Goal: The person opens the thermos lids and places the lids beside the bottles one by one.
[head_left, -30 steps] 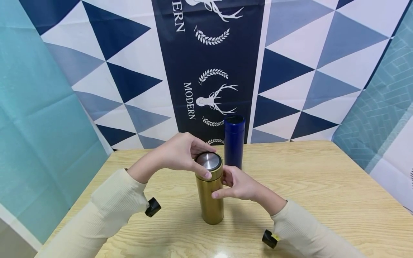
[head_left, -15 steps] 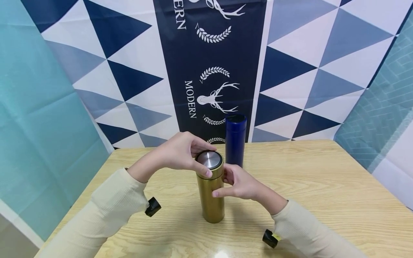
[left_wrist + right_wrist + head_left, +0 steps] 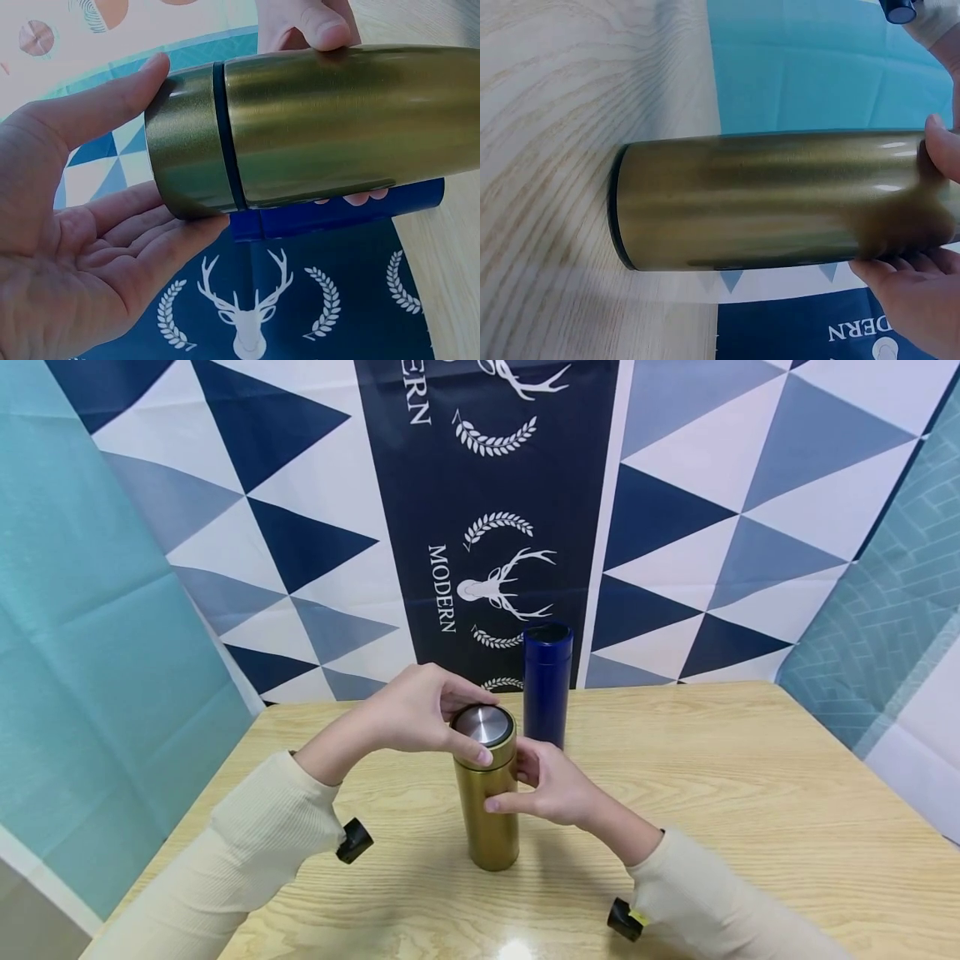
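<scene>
A gold thermos bottle (image 3: 491, 818) stands upright on the wooden table, between both hands. My left hand (image 3: 416, 710) holds its lid (image 3: 483, 725) from the left, thumb at the near side and fingers at the far side. The lid has a brushed silver top, and a black ring (image 3: 229, 135) separates it from the body in the left wrist view. My right hand (image 3: 558, 785) grips the upper body from the right, thumb across the front, the other fingers partly hidden behind. In the right wrist view, the bottle's dark base rim (image 3: 619, 208) is at the tabletop.
Behind the gold bottle and slightly right stands a blue bottle (image 3: 546, 693), its lower end hidden by my right hand. The table (image 3: 712, 777) ends at a patterned cloth backdrop (image 3: 495, 485). Teal cloth (image 3: 97, 652) hangs at the left.
My right thumb has slid slightly left across the front of the gold bottle. The bottle's top has shifted a little left and away with my left hand. The blue bottle stays put.
</scene>
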`<state>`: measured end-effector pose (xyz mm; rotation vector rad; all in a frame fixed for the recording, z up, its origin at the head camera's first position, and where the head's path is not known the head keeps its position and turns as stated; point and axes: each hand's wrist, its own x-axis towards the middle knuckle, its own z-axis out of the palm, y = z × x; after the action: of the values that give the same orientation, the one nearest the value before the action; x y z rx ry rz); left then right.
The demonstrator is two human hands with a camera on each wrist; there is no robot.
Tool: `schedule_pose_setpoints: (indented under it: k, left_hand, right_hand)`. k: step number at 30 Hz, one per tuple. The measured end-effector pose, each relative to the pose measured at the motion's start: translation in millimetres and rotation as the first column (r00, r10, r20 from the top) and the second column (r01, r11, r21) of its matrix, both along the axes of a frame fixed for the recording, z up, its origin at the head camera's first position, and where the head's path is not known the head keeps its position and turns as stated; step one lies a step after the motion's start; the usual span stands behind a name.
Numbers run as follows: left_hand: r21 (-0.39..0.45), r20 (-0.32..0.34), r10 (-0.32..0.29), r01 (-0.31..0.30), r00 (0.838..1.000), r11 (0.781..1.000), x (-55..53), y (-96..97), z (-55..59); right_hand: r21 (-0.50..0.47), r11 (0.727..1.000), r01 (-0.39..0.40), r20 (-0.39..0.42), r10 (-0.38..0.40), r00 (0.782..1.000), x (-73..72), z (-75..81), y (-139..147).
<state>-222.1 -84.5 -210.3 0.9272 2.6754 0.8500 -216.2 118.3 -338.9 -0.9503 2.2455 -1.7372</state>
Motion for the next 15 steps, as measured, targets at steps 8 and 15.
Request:
schedule_pose_setpoints:
  k: [8,15]
  left_hand:
    - [0.076,-0.01,-0.183,0.183,0.983,0.98,-12.3,-10.9,-6.7]
    - [0.179,0.087,-0.354,0.335,0.931,0.925,-36.2,-25.1,-10.5]
  right_hand:
    - [-0.011,1.0,-0.005,0.014,0.005,1.0,1.1,1.8,0.5]
    - [0.002,1.0,-0.011,0.032,0.011,0.999,2.3,3.1,0.9]
